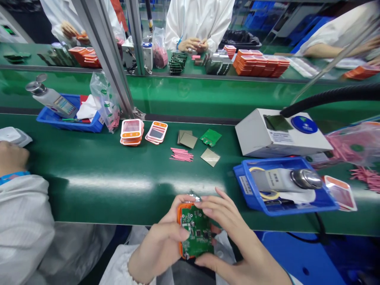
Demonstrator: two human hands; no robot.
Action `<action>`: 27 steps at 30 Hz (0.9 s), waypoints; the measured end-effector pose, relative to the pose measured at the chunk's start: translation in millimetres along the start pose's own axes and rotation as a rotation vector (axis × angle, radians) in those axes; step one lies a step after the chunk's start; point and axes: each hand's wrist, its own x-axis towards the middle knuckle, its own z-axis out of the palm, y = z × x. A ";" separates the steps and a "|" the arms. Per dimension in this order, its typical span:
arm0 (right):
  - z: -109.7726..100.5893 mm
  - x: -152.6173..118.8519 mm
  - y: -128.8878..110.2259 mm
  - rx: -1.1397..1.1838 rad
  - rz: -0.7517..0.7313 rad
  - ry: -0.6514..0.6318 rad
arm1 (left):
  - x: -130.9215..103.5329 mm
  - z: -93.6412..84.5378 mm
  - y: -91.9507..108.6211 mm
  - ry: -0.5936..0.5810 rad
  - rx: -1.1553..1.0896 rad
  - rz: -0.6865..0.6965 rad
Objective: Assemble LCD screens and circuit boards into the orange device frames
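Observation:
Near the table's front edge, my left hand [162, 241] is closed round an orange casing [179, 215], its thumb lying on a green circuit board [197, 233]. The board sits in the casing, components facing up. My right hand [237, 237] spans the board's right side, fingertips at the top edge and thumb at the bottom corner. A small shiny piece [194, 194] shows behind the casing's top; I cannot make out what it is. Farther back lie pink strips [181, 154], beige square sheets [188, 140], a single beige sheet [210, 157] and another green board [210, 137].
Orange-and-white frames are stacked in one pile [132, 132] beside a lower pile [156, 132]. On the right are a blue tray [246, 194] holding a bottle [276, 180], and a white box [255, 132]. A co-worker's hand [13, 158] rests at left; others work behind the partition.

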 end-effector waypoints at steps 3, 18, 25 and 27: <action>-0.8 1.3 0.3 -0.054 -0.039 -0.005 | -0.3 -0.9 -0.4 0.029 0.025 -0.009; -6.7 -4.5 2.4 -0.280 -0.080 -0.121 | -0.4 1.1 1.5 0.152 0.130 -0.059; -3.7 -2.8 -1.0 -0.266 -0.073 -0.106 | 0.2 -0.3 2.5 0.143 0.143 -0.023; -3.2 -2.0 -1.9 -0.269 -0.059 -0.108 | 0.1 -1.8 2.9 0.110 0.155 -0.013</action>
